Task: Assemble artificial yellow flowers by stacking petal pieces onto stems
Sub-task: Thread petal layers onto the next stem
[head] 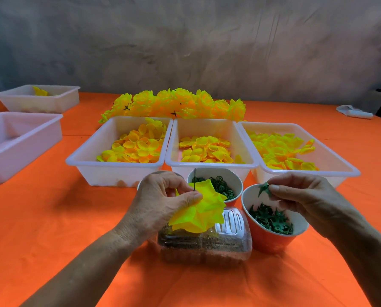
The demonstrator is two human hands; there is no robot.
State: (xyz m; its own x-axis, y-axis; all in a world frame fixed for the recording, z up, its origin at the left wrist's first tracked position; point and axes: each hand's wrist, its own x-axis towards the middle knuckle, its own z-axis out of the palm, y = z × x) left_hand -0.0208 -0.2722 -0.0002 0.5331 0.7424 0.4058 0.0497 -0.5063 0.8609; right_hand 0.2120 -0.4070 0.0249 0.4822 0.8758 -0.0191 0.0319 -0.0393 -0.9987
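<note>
left hand (pixel 163 202) pinched the partly built yellow flower (pixel 204 209) at its centre, thumb and curled fingers closed round the petal stack where the stem (pixel 194 179) came through. the stem was thin and dark, its long axis near upright, free tip pointing up and slightly away from the person, bare above the petals. petals hung down and to the right of the grip, over a clear plastic box (pixel 207 247). behind the flower stood a cup of green rings (pixel 223 187). right hand (pixel 307 196) held a green star-shaped calyx (pixel 264 189) pinched between thumb and fingertips, just above the rim of the orange cup of calyxes (pixel 271 220). the calyx lay to the right of the stem tip, at about the height of the tip or a little lower, apart from it, with the ring cup between them in view. judged: the next move turned on bringing the calyx leftward and its centre hole over the upright tip; the right hand carried it, the left only steadied. whether the calyx hole faced the tip could not be told.
</note>
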